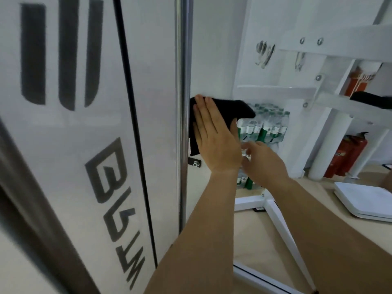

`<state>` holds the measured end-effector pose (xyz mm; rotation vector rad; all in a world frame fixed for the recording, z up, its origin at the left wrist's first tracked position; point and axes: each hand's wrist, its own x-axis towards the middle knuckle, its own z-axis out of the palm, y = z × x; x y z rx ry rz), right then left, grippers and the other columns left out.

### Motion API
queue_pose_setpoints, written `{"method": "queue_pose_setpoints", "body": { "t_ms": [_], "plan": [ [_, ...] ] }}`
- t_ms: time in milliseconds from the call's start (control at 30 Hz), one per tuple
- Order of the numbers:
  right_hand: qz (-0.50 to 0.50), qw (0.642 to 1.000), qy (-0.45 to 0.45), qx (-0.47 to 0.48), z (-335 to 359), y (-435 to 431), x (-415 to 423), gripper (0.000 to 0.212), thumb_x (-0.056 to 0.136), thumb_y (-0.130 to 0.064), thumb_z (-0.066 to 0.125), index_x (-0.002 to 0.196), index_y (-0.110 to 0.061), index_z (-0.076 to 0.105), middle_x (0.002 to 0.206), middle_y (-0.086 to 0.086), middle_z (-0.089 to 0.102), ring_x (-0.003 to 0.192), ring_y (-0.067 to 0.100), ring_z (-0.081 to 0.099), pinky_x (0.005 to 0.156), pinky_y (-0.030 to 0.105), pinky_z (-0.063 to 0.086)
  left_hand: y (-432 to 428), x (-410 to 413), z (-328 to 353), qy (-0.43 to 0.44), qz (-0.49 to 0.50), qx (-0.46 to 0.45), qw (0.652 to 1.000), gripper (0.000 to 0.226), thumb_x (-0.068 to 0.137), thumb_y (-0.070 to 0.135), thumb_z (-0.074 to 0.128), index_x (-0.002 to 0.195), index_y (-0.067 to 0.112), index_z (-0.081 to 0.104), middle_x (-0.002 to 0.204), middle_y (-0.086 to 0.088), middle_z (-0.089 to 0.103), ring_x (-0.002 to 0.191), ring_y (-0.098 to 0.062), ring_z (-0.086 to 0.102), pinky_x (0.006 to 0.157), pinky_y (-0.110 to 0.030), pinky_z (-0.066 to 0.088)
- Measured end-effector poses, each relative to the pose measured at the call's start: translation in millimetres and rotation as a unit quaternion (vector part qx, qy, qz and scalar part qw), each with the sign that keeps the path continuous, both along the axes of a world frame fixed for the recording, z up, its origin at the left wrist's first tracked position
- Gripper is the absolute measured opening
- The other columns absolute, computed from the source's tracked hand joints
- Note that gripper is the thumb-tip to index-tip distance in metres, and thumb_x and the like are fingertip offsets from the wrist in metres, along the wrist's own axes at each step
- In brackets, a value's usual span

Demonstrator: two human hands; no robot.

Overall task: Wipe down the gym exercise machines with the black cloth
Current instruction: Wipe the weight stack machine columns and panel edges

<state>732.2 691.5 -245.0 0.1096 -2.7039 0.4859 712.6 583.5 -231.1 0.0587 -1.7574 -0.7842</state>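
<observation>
Here, my left hand [214, 136] lies flat, fingers straight and together, pressing the black cloth [235, 109] against the white gym machine [152, 102], just beside its chrome upright [183, 60]. One end of the cloth hangs below my palm. My right hand [265, 164] hovers close behind the left wrist, its fingers loosely bent and blurred, gripping nothing I can make out. Beyond both hands, shrink-wrapped packs of water bottles [267, 126] with green labels sit stacked by the wall, the lower packs largely hidden by my hands. Two red fire extinguishers [345, 158] stand on the floor further right, beside a white post [331, 145]. Higher up, an orange-red canister [356, 83] shows only in part behind the white frame bars. A flat white box [364, 200] on the floor is cut off by the right edge. The dark lettering [114, 187] on the machine's panel is blurred and hard to read.
</observation>
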Motion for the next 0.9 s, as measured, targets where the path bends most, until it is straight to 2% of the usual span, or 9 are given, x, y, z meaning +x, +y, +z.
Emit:
{"method": "queue_pose_setpoints", "body": {
  "t_ms": [100, 200, 333, 433, 533, 633, 767, 833, 900],
  "plan": [
    [0.035, 0.999, -0.006, 0.009, -17, 5, -2, 0.035, 0.096, -0.024, 0.056, 0.131, -0.022, 0.059, 0.127, 0.003, 0.059, 0.105, 0.025, 0.062, 0.085, 0.045, 0.054, 2, 1, -41, -0.009, 0.0, 0.007, 1.0, 0.069, 0.104, 0.04, 0.042, 0.154, -0.001, 0.017, 0.162, -0.021, 0.026, 0.151, -0.032, 0.023, 0.124, -0.041, 0.02],
    [0.061, 0.998, -0.018, 0.018, -39, 4, -3, 0.032, 0.096, -0.026, 0.056, 0.128, -0.021, 0.06, 0.122, 0.005, 0.059, 0.101, 0.025, 0.062, 0.081, 0.042, 0.053, 4, -2, -62, -0.007, 0.019, -0.007, 1.0, 0.067, 0.104, 0.038, 0.045, 0.153, 0.002, 0.016, 0.16, -0.021, 0.029, 0.15, -0.032, 0.025, 0.125, -0.037, 0.016],
    [0.07, 0.996, -0.031, 0.038, -61, 1, -6, 0.025, 0.096, -0.027, 0.056, 0.119, -0.019, 0.061, 0.109, 0.001, 0.055, 0.082, 0.018, 0.049, 0.069, 0.035, 0.044, 7, -5, -64, 0.0, 0.028, -0.011, 1.0, 0.067, 0.103, 0.033, 0.05, 0.153, -0.001, 0.02, 0.16, -0.022, 0.029, 0.15, -0.033, 0.025, 0.125, -0.038, 0.017],
    [0.077, 0.996, -0.024, 0.044, -75, 0, -8, 0.02, 0.096, -0.026, 0.055, 0.113, -0.019, 0.061, 0.099, -0.006, 0.045, 0.081, 0.018, 0.05, 0.069, 0.034, 0.043, 8, -8, -66, 0.021, 0.03, -0.007, 0.999, 0.066, 0.103, 0.032, 0.052, 0.152, -0.001, 0.022, 0.159, -0.021, 0.031, 0.15, -0.033, 0.027, 0.125, -0.037, 0.017],
    [0.09, 0.995, -0.016, 0.032, -94, 3, -14, 0.022, 0.096, -0.027, 0.057, 0.116, -0.019, 0.062, 0.103, -0.006, 0.049, 0.082, 0.013, 0.046, 0.07, 0.033, 0.042, 6, -12, -89, 0.034, 0.053, -0.055, 0.997, 0.065, 0.101, 0.023, 0.058, 0.15, 0.002, 0.022, 0.158, -0.02, 0.034, 0.149, -0.031, 0.028, 0.124, -0.038, 0.02],
    [0.098, 0.995, -0.024, 0.023, -116, 9, -16, 0.028, 0.096, -0.031, 0.058, 0.123, -0.023, 0.061, 0.12, -0.002, 0.059, 0.094, 0.015, 0.058, 0.078, 0.039, 0.053, 5, -11, -128, 0.032, 0.077, -0.096, 0.992, 0.07, 0.096, 0.014, 0.067, 0.149, 0.002, 0.024, 0.157, -0.017, 0.032, 0.148, -0.029, 0.028, 0.122, -0.04, 0.026],
    [0.105, 0.993, -0.05, 0.03, -147, 12, -13, 0.03, 0.098, -0.031, 0.057, 0.127, -0.022, 0.06, 0.125, 0.0, 0.059, 0.104, 0.02, 0.062, 0.084, 0.041, 0.054, 4, -10, -169, 0.014, 0.061, -0.076, 0.995, 0.071, 0.097, 0.022, 0.066, 0.149, 0.0, 0.023, 0.155, -0.02, 0.035, 0.147, -0.03, 0.026, 0.124, -0.038, 0.017],
    [0.105, 0.992, -0.066, 0.033, -163, 13, -11, 0.033, 0.097, -0.03, 0.057, 0.13, -0.023, 0.059, 0.127, -0.001, 0.058, 0.106, 0.019, 0.061, 0.085, 0.038, 0.053, 5, -9, -191, 0.006, 0.048, -0.059, 0.997, 0.067, 0.101, 0.029, 0.059, 0.149, 0.0, 0.023, 0.155, -0.022, 0.035, 0.147, -0.031, 0.027, 0.124, -0.037, 0.016],
    [0.108, 0.99, -0.082, 0.031, -179, 12, -9, 0.035, 0.097, -0.027, 0.058, 0.131, -0.022, 0.058, 0.127, 0.0, 0.058, 0.106, 0.02, 0.061, 0.085, 0.037, 0.051, 6, -5, -214, -0.007, 0.035, -0.023, 0.999, 0.062, 0.106, 0.036, 0.044, 0.15, -0.001, 0.02, 0.155, -0.025, 0.034, 0.147, -0.033, 0.025, 0.125, -0.036, 0.015]
  ]
}}
